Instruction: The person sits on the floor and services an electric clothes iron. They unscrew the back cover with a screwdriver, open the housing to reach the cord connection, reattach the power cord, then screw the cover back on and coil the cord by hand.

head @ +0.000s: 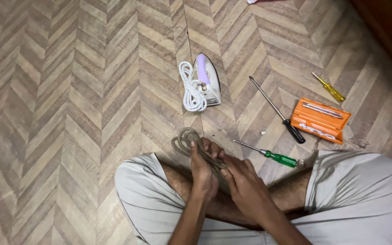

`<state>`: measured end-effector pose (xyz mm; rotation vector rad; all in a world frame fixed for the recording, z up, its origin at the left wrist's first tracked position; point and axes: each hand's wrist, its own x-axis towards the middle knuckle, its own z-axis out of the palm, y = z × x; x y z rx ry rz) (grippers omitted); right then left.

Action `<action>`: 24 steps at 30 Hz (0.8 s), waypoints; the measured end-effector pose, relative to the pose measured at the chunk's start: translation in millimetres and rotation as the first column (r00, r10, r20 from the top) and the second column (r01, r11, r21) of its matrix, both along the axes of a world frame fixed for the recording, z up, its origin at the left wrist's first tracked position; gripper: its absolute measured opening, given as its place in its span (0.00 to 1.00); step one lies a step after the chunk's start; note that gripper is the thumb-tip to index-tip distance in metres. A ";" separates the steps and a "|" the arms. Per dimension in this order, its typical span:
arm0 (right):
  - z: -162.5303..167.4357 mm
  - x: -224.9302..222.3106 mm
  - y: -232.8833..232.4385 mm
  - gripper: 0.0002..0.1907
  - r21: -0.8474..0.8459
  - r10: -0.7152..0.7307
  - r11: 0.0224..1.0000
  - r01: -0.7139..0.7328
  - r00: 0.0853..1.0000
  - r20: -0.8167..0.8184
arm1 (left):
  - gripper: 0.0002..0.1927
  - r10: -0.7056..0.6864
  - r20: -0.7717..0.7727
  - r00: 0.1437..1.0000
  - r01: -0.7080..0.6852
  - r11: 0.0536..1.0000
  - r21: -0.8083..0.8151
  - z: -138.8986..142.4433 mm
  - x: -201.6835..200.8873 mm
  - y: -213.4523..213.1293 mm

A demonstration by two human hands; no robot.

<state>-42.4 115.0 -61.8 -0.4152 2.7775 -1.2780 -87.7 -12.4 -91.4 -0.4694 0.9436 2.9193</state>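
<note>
A person is seen from above, seated cross-legged on a floor (69,113) covered in a beige and grey herringbone wood pattern, with pale shorts over both knees. A coiled grey-brown cord (188,139) is held over the lap, just in front of the crossed shins. The left hand (203,170) is clenched around the bundled strands, with the loops sticking out past the fingers toward the floor. The right hand (243,181) is pressed against the same bundle from the other side, fingers laid along it, grasping the cord. The cord looks braided and cloth-covered, soft and limp. Well beyond the hands, a small clothes iron (207,80) with a white body and lilac handle lies on the floor, a white cord (191,88) wound in a neat hank touching its side. To the right are laid a long screwdriver with a black handle (277,111), a shorter screwdriver with a clear green handle (268,154) near the right knee, a yellow screwdriver (329,87), and an open orange plastic case (320,120) holding metal bits. As a judgement, the loops could slip and tangle if the clench is loosened, since the cord is limp, and the green screwdriver could be knocked or knelt on, being so close to the knee.
</note>
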 end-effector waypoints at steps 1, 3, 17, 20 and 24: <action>0.7 -1.3 2.9 0.24 -0.040 0.024 0.999 -0.030 0.988 -0.152 | 0.21 -0.004 0.002 1.000 0.004 1.000 -0.006 -0.3 1.0 2.0; 2.4 -5.9 12.2 0.29 -0.023 0.155 0.987 -0.161 0.976 -0.153 | 0.20 -0.016 -0.040 0.999 0.013 0.997 -0.081 -2.1 4.5 8.3; -35.1 -11.9 22.8 0.13 -0.145 0.151 0.981 -0.128 0.975 0.165 | 0.14 -0.163 -0.195 0.967 0.155 0.986 -0.058 -19.0 16.1 13.2; -25.9 -13.1 27.7 0.17 -0.118 0.189 0.978 -0.172 0.971 0.148 | 0.14 -0.195 -0.202 0.960 0.191 0.981 -0.038 -16.4 16.4 11.9; -15.5 -14.9 32.0 0.19 -0.198 0.229 0.965 -0.174 0.925 0.303 | 0.13 -0.289 -0.095 0.953 0.276 0.952 -0.132 2.9 20.1 12.9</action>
